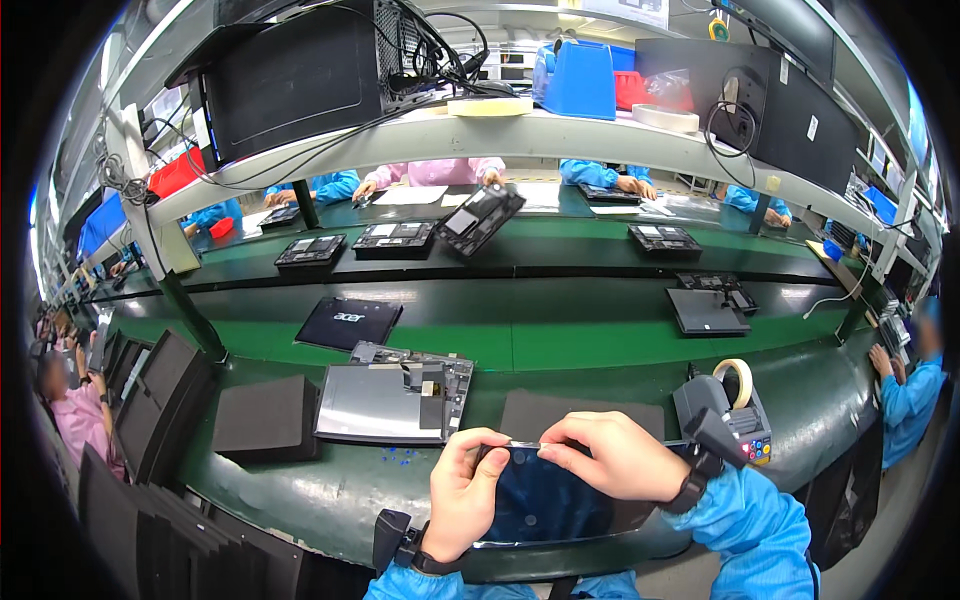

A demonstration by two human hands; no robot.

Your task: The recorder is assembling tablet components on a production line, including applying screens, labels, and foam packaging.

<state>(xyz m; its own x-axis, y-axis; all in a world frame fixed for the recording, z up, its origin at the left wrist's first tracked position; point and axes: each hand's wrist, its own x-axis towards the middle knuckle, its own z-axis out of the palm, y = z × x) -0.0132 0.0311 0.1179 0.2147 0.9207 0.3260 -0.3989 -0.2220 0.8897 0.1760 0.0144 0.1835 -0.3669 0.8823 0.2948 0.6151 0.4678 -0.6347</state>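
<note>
A dark, glossy screen panel (550,505) lies at the near edge of the green bench, in front of me. Fingers and thumb of my left hand (465,490) are pinched at the left part of its far edge. Beside it, my right hand (612,455) pinches the same edge a short way to the right. A thin, light strip of that edge shows between my fingertips; whether it is a separate piece I cannot tell. Just beyond my hands is a black foam pad (580,408). Left of them rests an opened device with a silver-grey panel (375,402) over its circuit parts.
A tape dispenser (725,405) stands at right, a black foam block (265,418) at left, with small blue bits (398,457) nearby. Beyond are a black lid (348,323), another opened device (708,310) and a belt carrying devices (395,238). Overhead runs a shelf (560,140); co-workers sit opposite.
</note>
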